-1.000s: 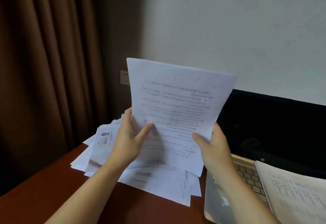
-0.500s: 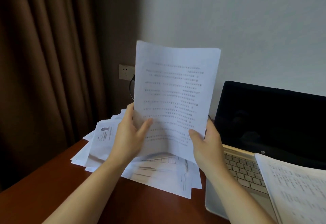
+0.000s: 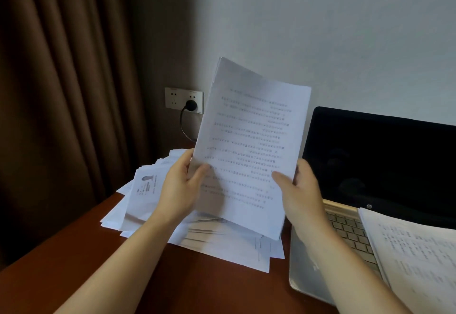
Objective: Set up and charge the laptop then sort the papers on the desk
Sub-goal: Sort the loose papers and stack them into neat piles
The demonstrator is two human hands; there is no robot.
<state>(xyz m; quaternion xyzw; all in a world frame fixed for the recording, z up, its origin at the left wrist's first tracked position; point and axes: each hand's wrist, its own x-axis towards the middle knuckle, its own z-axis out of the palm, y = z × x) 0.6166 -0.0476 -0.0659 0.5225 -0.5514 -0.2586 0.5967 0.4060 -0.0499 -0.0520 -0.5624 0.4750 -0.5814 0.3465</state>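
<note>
A sheaf of printed sheets stands upright in front of me, above the desk. My left hand grips its lower left edge, thumb on the front. My right hand grips the lower right edge the same way. Under them a loose pile of papers is spread over the brown desk. The open laptop, screen dark, sits at the right with its keyboard showing. A second stack of printed sheets lies on the laptop's right side. A black plug sits in the wall socket.
A brown curtain hangs at the left, close to the desk's far corner. The pale wall stands right behind the desk. The plug's black cable loops down behind the held sheets.
The held sheets have turned from leaning right to more upright and tilted left. The view has shifted so the socket and plug now show to the left of the sheets.
</note>
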